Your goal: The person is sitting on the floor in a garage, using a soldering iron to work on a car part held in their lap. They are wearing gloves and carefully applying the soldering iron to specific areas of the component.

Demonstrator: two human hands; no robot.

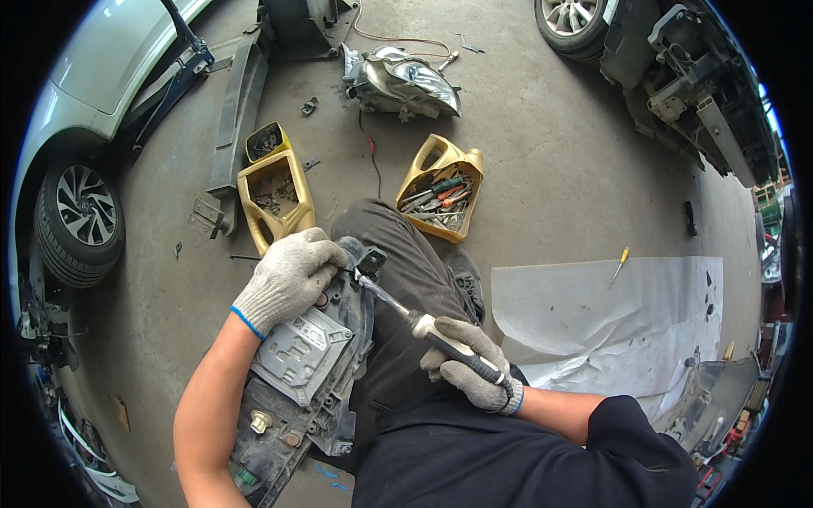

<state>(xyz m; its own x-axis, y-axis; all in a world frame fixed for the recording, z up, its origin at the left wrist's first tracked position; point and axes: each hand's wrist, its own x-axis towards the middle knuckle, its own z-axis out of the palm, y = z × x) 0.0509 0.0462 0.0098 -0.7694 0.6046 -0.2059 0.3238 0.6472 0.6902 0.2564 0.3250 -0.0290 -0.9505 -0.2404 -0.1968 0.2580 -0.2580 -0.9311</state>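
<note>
Head view, looking down. Hand tool (426,328), white-and-black handle with bright metal shaft, held over the person's legs; its long axis runs slantwise, tip up and to the left, butt down and to the right. Tip sits at the upper end of a dark grey housing (340,398); whether it touches there is too fine to tell. Housing lies at the person's left thigh, its long axis running from lower left to upper right, a ribbed silver-grey module (302,351) on its upper face. Right hand (476,386), in a pale knitted glove: grip closed, fingers and thumb clamped on the tool's handle, butt emerging near the wrist. Left hand (290,275), gloved likewise with a blue cuff edge: back upward, fingers bent over the housing's upper end, fingertips just beside the tool's tip; cannot tell how far this grip is closed, nor whether anything sits within it. Thin dark rod (246,257) shows left of that glove; held or lying on the floor, unclear. Beyond the knees, on the floor: cut-open yellow jug (474,169) with assorted hand tools, second cut-open jug (304,199) with small hardware, a headlamp (402,85) farther off. To the right, a yellow-handled screwdriver (624,256) by the edge of a pale sheet (584,296).
</note>
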